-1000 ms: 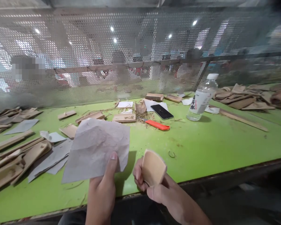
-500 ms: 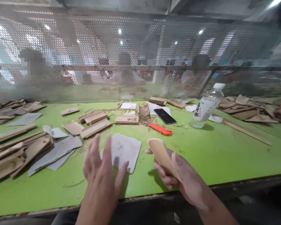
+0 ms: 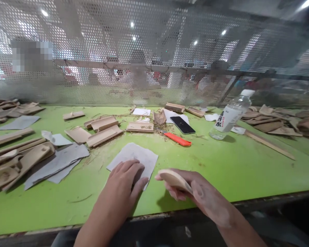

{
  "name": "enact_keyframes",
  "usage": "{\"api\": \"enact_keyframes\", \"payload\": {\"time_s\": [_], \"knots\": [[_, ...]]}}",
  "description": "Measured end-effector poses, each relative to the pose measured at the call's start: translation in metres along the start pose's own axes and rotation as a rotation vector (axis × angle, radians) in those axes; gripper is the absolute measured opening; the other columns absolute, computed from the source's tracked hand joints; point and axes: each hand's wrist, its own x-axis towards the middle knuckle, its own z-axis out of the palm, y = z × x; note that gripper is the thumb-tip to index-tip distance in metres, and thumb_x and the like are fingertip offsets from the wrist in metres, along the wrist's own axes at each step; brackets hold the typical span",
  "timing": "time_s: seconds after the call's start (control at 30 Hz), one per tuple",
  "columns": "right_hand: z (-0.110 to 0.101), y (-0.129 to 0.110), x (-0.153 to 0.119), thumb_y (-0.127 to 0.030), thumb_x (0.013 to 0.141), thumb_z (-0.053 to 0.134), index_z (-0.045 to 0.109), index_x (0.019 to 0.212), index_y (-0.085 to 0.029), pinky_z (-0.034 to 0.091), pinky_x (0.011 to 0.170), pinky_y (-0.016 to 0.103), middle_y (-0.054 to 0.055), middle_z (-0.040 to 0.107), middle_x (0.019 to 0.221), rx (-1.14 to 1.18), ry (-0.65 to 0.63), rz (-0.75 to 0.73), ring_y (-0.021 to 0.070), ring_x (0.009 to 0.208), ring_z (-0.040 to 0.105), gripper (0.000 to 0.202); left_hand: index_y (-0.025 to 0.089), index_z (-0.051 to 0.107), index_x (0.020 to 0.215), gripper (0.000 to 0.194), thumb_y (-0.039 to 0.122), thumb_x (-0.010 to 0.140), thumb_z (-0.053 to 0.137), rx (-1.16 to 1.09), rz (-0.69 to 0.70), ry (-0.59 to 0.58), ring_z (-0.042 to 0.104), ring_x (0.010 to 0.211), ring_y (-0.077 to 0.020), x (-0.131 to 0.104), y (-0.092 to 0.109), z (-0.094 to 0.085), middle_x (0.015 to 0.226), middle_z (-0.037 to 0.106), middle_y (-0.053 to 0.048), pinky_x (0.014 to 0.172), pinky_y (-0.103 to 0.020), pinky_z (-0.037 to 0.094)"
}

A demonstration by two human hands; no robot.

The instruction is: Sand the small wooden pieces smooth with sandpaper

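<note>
My left hand [image 3: 127,178] rests on a grey sheet of paper [image 3: 136,154] near the table's front edge. Its fingers are bent, the thumb stands apart, and nothing shows between them. To the right, my right hand [image 3: 190,188] is closed around a curved, light wooden piece [image 3: 175,179], held tilted just above the green table. Pale dust covers the thumb and wrist of that hand. Beyond the hands lie a red-handled cutter [image 3: 179,139], a black phone [image 3: 182,125] and a light wooden piece with carving [image 3: 140,127].
A clear water bottle [image 3: 229,116] stands at the right, before a heap of brown pieces [image 3: 269,121]. More wooden pieces [image 3: 28,161] and grey sheets [image 3: 59,161] lie at the left. Behind the green table [image 3: 247,171] rises a perforated screen [image 3: 157,79].
My left hand has come down onto the grey sheet, its fingers now bent rather than raised. The piece in my right hand has tilted flatter and sits slightly lower. The view has shifted a little.
</note>
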Motion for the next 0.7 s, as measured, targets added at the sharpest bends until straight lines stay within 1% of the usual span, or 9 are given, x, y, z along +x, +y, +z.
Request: {"api": "enact_keyframes", "payload": {"time_s": [0.13, 0.2, 0.27, 0.33, 0.37, 0.43, 0.53, 0.63, 0.7], "knots": [[0.003, 0.000, 0.001, -0.078, 0.093, 0.052, 0.074, 0.129, -0.018, 0.034, 0.060, 0.027, 0.003, 0.052, 0.085, -0.035, -0.024, 0.009, 0.0136, 0.068, 0.039, 0.073, 0.021, 0.068, 0.123, 0.026, 0.034, 0.102, 0.058, 0.002, -0.009, 0.009, 0.060, 0.127, -0.0336, -0.001, -0.002, 0.002, 0.135, 0.068, -0.012, 0.110, -0.054, 0.047], [0.005, -0.002, 0.003, -0.077, 0.096, 0.045, 0.074, 0.130, -0.017, 0.034, 0.055, 0.027, 0.003, 0.054, 0.079, -0.117, 0.027, 0.034, 0.0135, 0.063, 0.041, 0.075, 0.019, 0.064, 0.132, 0.035, 0.035, 0.101, 0.060, 0.017, -0.038, 0.030, 0.056, 0.134, -0.0346, -0.001, -0.004, 0.003, 0.143, 0.064, -0.014, 0.113, -0.054, 0.046], [0.003, -0.007, 0.009, -0.069, 0.100, 0.047, 0.076, 0.128, -0.018, 0.045, 0.061, 0.030, 0.006, 0.064, 0.083, -0.381, 0.162, -0.006, 0.0168, 0.067, 0.053, 0.065, 0.014, 0.057, 0.144, 0.051, 0.037, 0.099, 0.063, 0.047, -0.068, 0.053, 0.049, 0.143, -0.0360, -0.002, -0.006, 0.005, 0.152, 0.057, -0.017, 0.118, -0.055, 0.042], [-0.002, -0.014, 0.021, -0.058, 0.100, 0.058, 0.078, 0.126, -0.017, 0.052, 0.082, 0.036, 0.012, 0.075, 0.102, -0.764, 0.304, -0.110, 0.0239, 0.088, 0.066, 0.053, 0.009, 0.050, 0.151, 0.063, 0.039, 0.098, 0.064, 0.075, -0.080, 0.044, 0.044, 0.148, -0.0359, -0.002, -0.006, 0.006, 0.157, 0.052, -0.019, 0.122, -0.054, 0.038], [-0.006, -0.017, 0.028, -0.056, 0.099, 0.060, 0.077, 0.128, -0.016, 0.052, 0.087, 0.038, 0.014, 0.076, 0.110, -0.931, 0.319, -0.142, 0.0265, 0.094, 0.068, 0.052, 0.007, 0.048, 0.153, 0.065, 0.040, 0.098, 0.064, 0.084, -0.081, 0.027, 0.043, 0.149, -0.0354, -0.002, -0.005, 0.005, 0.158, 0.051, -0.020, 0.123, -0.053, 0.037], [-0.013, -0.021, 0.044, -0.057, 0.099, 0.058, 0.078, 0.126, -0.014, 0.052, 0.077, 0.038, 0.014, 0.077, 0.100, -1.235, 0.302, -0.207, 0.0255, 0.081, 0.069, 0.054, 0.006, 0.048, 0.153, 0.066, 0.040, 0.099, 0.063, 0.098, -0.092, -0.009, 0.043, 0.149, -0.0350, -0.001, -0.003, 0.004, 0.158, 0.051, -0.020, 0.124, -0.053, 0.037], [-0.018, -0.020, 0.061, -0.060, 0.100, 0.054, 0.078, 0.125, -0.018, 0.040, 0.057, 0.033, 0.010, 0.070, 0.082, -1.612, 0.142, -0.288, 0.0226, 0.064, 0.062, 0.055, 0.006, 0.052, 0.151, 0.064, 0.040, 0.098, 0.064, 0.113, -0.112, -0.031, 0.046, 0.147, -0.0359, -0.001, -0.001, 0.001, 0.157, 0.052, -0.020, 0.123, -0.052, 0.038], [-0.018, -0.014, 0.066, -0.058, 0.102, 0.054, 0.075, 0.129, -0.021, 0.031, 0.054, 0.031, 0.009, 0.068, 0.083, -1.806, -0.041, -0.321, 0.0224, 0.065, 0.060, 0.050, 0.006, 0.055, 0.149, 0.062, 0.040, 0.097, 0.065, 0.110, -0.108, -0.031, 0.047, 0.147, -0.0360, -0.001, 0.000, -0.001, 0.157, 0.053, -0.020, 0.123, -0.052, 0.038], [-0.018, -0.010, 0.066, -0.056, 0.103, 0.054, 0.073, 0.131, -0.022, 0.029, 0.055, 0.031, 0.009, 0.068, 0.086, -1.851, -0.071, -0.346, 0.0224, 0.067, 0.059, 0.048, 0.005, 0.054, 0.149, 0.064, 0.040, 0.097, 0.065, 0.112, -0.106, -0.031, 0.046, 0.148, -0.0361, 0.000, 0.000, -0.002, 0.157, 0.052, -0.020, 0.123, -0.052, 0.038]]}}
